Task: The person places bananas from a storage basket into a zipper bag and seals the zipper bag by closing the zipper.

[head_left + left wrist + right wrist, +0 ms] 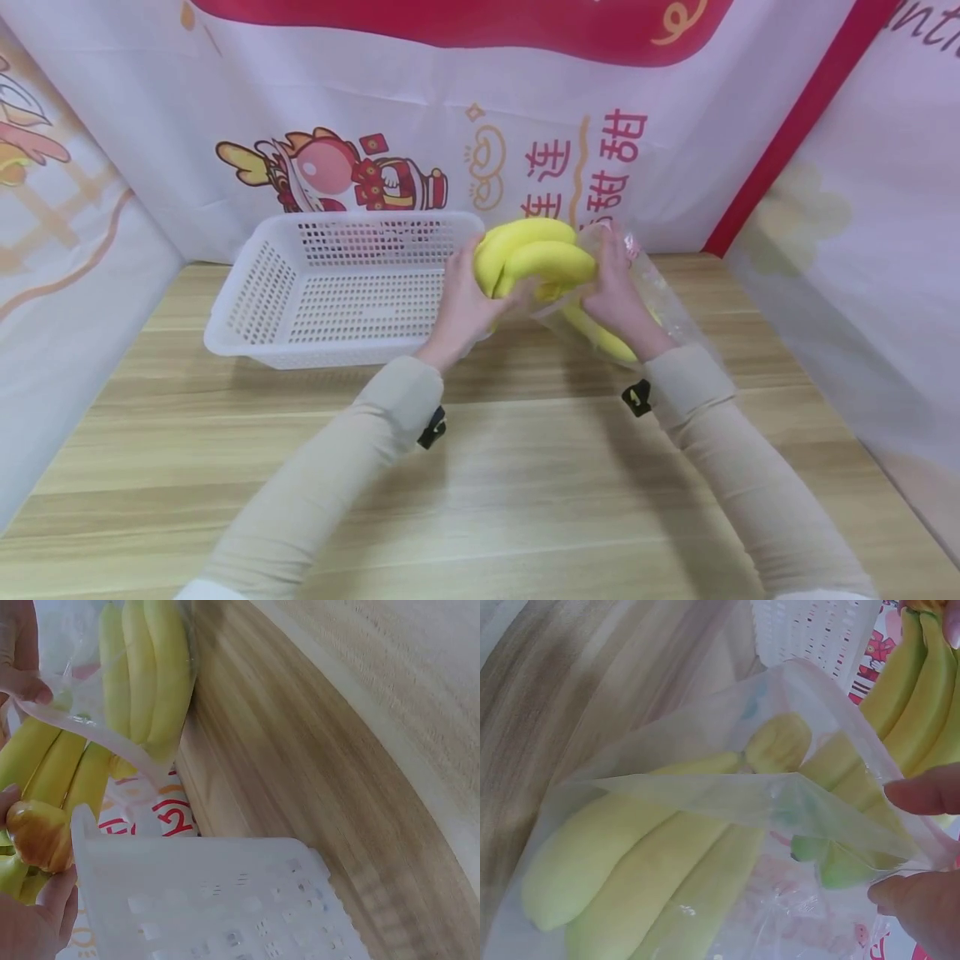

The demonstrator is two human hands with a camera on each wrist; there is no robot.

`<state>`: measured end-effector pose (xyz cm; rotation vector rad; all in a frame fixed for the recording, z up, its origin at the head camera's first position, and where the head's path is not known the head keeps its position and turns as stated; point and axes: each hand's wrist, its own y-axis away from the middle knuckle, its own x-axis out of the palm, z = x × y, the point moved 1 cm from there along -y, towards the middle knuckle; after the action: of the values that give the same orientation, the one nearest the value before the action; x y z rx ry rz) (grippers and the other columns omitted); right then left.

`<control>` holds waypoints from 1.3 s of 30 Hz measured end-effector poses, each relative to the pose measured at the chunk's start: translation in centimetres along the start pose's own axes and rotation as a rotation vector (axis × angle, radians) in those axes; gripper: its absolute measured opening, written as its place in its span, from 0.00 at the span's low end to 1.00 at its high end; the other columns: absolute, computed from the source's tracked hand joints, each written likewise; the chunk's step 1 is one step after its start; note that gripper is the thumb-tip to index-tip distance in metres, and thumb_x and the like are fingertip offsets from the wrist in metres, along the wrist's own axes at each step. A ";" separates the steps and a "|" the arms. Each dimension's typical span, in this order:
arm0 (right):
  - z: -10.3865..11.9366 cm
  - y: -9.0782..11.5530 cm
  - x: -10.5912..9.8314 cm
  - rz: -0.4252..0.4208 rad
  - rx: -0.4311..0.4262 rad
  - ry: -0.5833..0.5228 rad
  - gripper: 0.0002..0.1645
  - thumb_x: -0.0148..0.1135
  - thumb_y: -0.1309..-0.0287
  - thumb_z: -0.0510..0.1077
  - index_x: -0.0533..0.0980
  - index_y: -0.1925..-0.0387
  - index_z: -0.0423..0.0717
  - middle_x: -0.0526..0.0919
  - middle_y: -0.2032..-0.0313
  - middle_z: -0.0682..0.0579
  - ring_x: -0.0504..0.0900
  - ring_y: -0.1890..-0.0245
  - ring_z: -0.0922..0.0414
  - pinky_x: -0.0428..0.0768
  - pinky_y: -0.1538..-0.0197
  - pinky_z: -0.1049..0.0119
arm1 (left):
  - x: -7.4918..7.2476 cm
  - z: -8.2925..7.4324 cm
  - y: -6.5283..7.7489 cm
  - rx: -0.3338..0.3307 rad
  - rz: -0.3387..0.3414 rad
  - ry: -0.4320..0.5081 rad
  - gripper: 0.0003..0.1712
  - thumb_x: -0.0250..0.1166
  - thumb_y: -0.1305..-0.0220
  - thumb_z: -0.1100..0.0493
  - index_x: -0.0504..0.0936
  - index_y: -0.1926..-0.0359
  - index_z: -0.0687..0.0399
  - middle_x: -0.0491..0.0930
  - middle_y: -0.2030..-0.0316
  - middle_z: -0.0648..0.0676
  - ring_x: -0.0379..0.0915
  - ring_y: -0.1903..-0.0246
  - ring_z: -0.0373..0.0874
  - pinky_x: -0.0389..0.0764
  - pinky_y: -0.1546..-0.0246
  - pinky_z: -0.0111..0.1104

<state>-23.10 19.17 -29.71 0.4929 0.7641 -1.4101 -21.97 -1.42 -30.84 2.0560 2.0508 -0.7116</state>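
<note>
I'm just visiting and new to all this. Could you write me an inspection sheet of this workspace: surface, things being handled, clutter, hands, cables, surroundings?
Surface: wood-grain table, light brown.
Things being handled: white perforated basket on the table; held banana bunch near its right end, tips showing through the clear bag; second bunch inside that bag.
Clutter: nothing seen.
Hands: left hand grips the held banana bunch near its stem; right hand pinches the bag's edge; a small black piece shows at each wrist.
Cables: nothing seen.
Surroundings: white printed sheets behind and at both sides, with cartoons and red lettering.
</note>
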 end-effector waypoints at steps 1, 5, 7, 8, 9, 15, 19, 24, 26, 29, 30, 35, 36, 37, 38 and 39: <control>0.0 0.0 0.0 -0.006 -0.008 0.004 0.64 0.47 0.63 0.19 0.29 0.26 0.41 0.19 0.26 0.45 0.25 0.25 0.43 0.43 0.25 0.46 | 0.1 -0.1 0.0 0.010 0.005 -0.020 0.55 0.76 0.53 0.56 0.54 0.28 0.49 0.59 0.33 0.59 0.63 0.39 0.51 0.67 0.34 0.43; -0.1 0.1 0.1 -0.037 -0.064 0.048 0.61 0.47 0.61 0.17 0.37 0.25 0.43 0.25 0.25 0.44 0.30 0.25 0.41 0.45 0.26 0.42 | 0.3 -0.4 0.1 0.054 0.025 -0.098 0.50 0.74 0.51 0.55 0.58 0.29 0.49 0.58 0.34 0.59 0.65 0.40 0.53 0.69 0.35 0.44; -0.2 0.1 0.2 -0.054 -0.096 0.070 0.60 0.48 0.60 0.17 0.41 0.25 0.45 0.29 0.25 0.43 0.33 0.24 0.41 0.46 0.27 0.41 | 0.5 -0.5 0.2 0.070 0.025 -0.118 0.49 0.74 0.50 0.55 0.59 0.29 0.51 0.58 0.35 0.60 0.66 0.40 0.53 0.69 0.35 0.43; -0.2 0.1 0.2 -0.062 -0.117 0.088 0.59 0.49 0.58 0.18 0.40 0.25 0.45 0.30 0.24 0.42 0.34 0.24 0.41 0.45 0.26 0.41 | 0.6 -0.5 0.2 0.066 0.024 -0.118 0.48 0.73 0.49 0.55 0.59 0.29 0.51 0.59 0.35 0.60 0.66 0.40 0.52 0.69 0.35 0.43; -0.4 0.1 0.2 -0.076 -0.132 0.103 0.59 0.52 0.57 0.20 0.40 0.25 0.45 0.33 0.24 0.41 0.36 0.24 0.41 0.44 0.26 0.41 | 0.6 -0.6 0.2 0.057 0.021 -0.113 0.48 0.73 0.49 0.54 0.59 0.29 0.51 0.59 0.35 0.60 0.66 0.40 0.52 0.69 0.35 0.43; -1.9 -0.1 -0.4 -0.167 -0.076 0.222 0.62 0.74 0.56 0.47 0.46 0.28 0.39 0.50 0.28 0.34 0.47 0.27 0.37 0.39 0.27 0.35 | 0.7 -0.6 0.1 0.009 0.012 -0.048 0.48 0.73 0.49 0.56 0.58 0.29 0.50 0.60 0.35 0.60 0.65 0.39 0.53 0.67 0.33 0.44; -2.9 0.2 -0.6 -0.073 0.040 0.287 0.72 0.74 0.56 0.55 0.35 0.26 0.38 0.37 0.26 0.33 0.36 0.25 0.36 0.32 0.29 0.33 | 0.9 -0.4 -0.1 0.009 0.027 -0.040 0.47 0.73 0.48 0.55 0.59 0.29 0.50 0.62 0.33 0.59 0.63 0.37 0.52 0.65 0.32 0.44; -3.2 -0.3 -0.1 -0.125 -0.098 0.261 0.61 0.78 0.62 0.51 0.53 0.28 0.51 0.62 0.34 0.37 0.58 0.33 0.39 0.47 0.30 0.32 | 1.7 -0.1 -0.4 0.014 0.050 0.019 0.44 0.71 0.48 0.60 0.60 0.32 0.55 0.66 0.36 0.58 0.66 0.38 0.50 0.67 0.33 0.40; -3.2 -0.3 0.3 -0.132 -0.150 0.235 0.59 0.79 0.63 0.49 0.57 0.29 0.55 0.67 0.37 0.40 0.63 0.36 0.40 0.49 0.30 0.34 | 2.1 -0.1 -0.5 0.003 0.067 0.043 0.43 0.71 0.49 0.63 0.60 0.33 0.59 0.68 0.37 0.59 0.67 0.39 0.50 0.68 0.34 0.39; -2.9 -0.1 0.7 -0.089 -0.158 0.215 0.58 0.77 0.60 0.47 0.55 0.28 0.54 0.64 0.33 0.41 0.60 0.32 0.40 0.45 0.28 0.36 | 2.8 -0.2 -0.5 0.008 0.094 0.018 0.43 0.71 0.51 0.64 0.61 0.34 0.61 0.70 0.39 0.60 0.69 0.40 0.51 0.70 0.35 0.39; -2.8 0.0 0.9 -0.065 -0.147 0.219 0.59 0.76 0.58 0.47 0.53 0.27 0.51 0.61 0.30 0.40 0.57 0.30 0.40 0.42 0.27 0.37 | 3.0 -0.2 -0.4 0.017 0.101 0.001 0.43 0.71 0.51 0.64 0.62 0.34 0.61 0.71 0.39 0.60 0.70 0.41 0.51 0.70 0.35 0.39; -2.5 0.4 1.4 -0.014 -0.121 0.235 0.58 0.71 0.52 0.46 0.47 0.26 0.45 0.50 0.26 0.40 0.47 0.25 0.42 0.38 0.28 0.34 | 3.9 -0.4 -0.3 0.062 0.162 -0.054 0.45 0.73 0.50 0.61 0.62 0.31 0.56 0.70 0.38 0.59 0.69 0.41 0.51 0.70 0.35 0.42; -2.5 0.4 1.4 -0.029 -0.136 0.235 0.57 0.72 0.53 0.46 0.50 0.27 0.46 0.53 0.27 0.41 0.50 0.26 0.43 0.40 0.28 0.33 | 4.0 -0.4 -0.3 0.061 0.175 -0.052 0.46 0.73 0.49 0.60 0.61 0.31 0.56 0.69 0.37 0.60 0.68 0.40 0.51 0.70 0.35 0.42; -2.6 0.3 1.5 -0.042 -0.150 0.225 0.56 0.72 0.53 0.45 0.51 0.27 0.47 0.55 0.27 0.42 0.52 0.26 0.43 0.42 0.29 0.32 | 4.1 -0.5 -0.2 0.059 0.191 -0.039 0.46 0.73 0.49 0.60 0.60 0.30 0.55 0.68 0.37 0.60 0.68 0.40 0.51 0.70 0.35 0.43; -2.6 0.3 1.5 -0.056 -0.159 0.216 0.55 0.73 0.54 0.45 0.53 0.28 0.49 0.57 0.28 0.43 0.54 0.27 0.44 0.43 0.29 0.31 | 4.2 -0.6 -0.2 0.065 0.208 -0.021 0.46 0.72 0.49 0.60 0.60 0.30 0.56 0.68 0.37 0.60 0.68 0.40 0.51 0.69 0.35 0.43; -2.6 0.2 1.5 -0.075 -0.177 0.199 0.53 0.73 0.54 0.44 0.56 0.29 0.51 0.61 0.29 0.45 0.57 0.28 0.45 0.45 0.29 0.32 | 4.3 -0.6 -0.2 0.060 0.224 -0.006 0.48 0.72 0.50 0.62 0.58 0.30 0.56 0.67 0.37 0.60 0.68 0.40 0.51 0.69 0.35 0.43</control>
<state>-23.37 20.07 -32.59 0.4746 1.0678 -1.3604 -22.25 2.72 -32.05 2.2654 1.7770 -0.7456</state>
